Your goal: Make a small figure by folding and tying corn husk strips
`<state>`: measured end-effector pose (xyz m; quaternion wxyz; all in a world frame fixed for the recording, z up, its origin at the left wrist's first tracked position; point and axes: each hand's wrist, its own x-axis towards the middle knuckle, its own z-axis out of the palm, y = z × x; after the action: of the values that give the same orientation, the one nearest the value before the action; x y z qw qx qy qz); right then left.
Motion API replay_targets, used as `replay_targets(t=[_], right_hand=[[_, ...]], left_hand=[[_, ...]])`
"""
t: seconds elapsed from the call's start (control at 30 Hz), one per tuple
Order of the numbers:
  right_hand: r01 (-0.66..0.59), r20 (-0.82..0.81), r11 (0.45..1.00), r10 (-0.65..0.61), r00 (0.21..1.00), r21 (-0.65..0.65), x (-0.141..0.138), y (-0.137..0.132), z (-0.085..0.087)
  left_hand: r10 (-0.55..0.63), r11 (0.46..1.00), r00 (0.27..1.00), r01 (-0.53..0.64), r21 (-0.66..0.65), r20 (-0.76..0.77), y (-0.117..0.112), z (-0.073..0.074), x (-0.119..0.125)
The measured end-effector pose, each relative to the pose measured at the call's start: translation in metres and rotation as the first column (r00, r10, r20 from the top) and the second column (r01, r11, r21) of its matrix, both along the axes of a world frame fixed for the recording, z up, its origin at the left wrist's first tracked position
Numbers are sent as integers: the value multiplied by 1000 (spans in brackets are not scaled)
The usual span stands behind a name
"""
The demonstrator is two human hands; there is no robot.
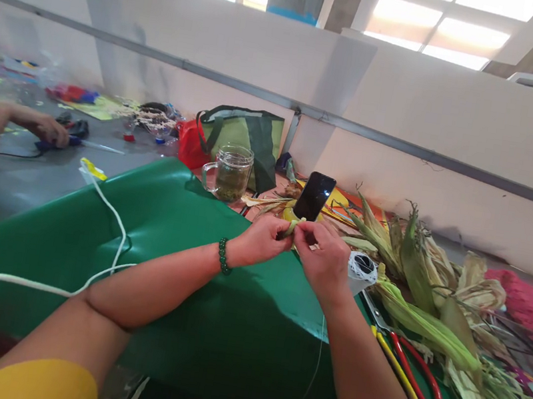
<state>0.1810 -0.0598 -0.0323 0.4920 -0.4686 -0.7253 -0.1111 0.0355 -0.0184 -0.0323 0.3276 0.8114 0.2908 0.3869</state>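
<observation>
My left hand (264, 241), with a green bead bracelet (224, 255) at the wrist, pinches a small yellow-green piece of corn husk (291, 228). From the other side, the fingertips of my right hand (325, 256) close on the same piece, so the two hands almost meet. Fingers cover much of it. Just beyond them a dark phone (315, 196) leans upright on something yellow. A white spool (363, 269) sits beside my right hand, and a thin thread (317, 363) hangs below that wrist. Red-and-yellow-handled scissors (402, 363) lie right of my right forearm.
Corn husks (431, 306) are heaped at right, near pink fabric (527, 308). A glass mug (233, 174) of liquid stands before a green bag (250, 139). A white cable (112, 215) crosses the green mat (183, 213). Far left, another person's hand (50, 128) holds a dark tool.
</observation>
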Motion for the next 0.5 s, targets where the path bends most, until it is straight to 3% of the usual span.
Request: replay_targets(t=[0.23,0.4,0.5], right_hand=[[-110,-108,992,103,989,-63,-5,-3,2],[-115,-257,987,84,963,-108,-5,-7,5],[-155,-239,978,118,964,-140,-5,-8,8]], left_hand=[[108,992,994,-105,75,-25,6,1,-3],[102,986,992,-90,144,-79,1,3,-3],[114,974,987,-89,206,-109,-1,0,-3]])
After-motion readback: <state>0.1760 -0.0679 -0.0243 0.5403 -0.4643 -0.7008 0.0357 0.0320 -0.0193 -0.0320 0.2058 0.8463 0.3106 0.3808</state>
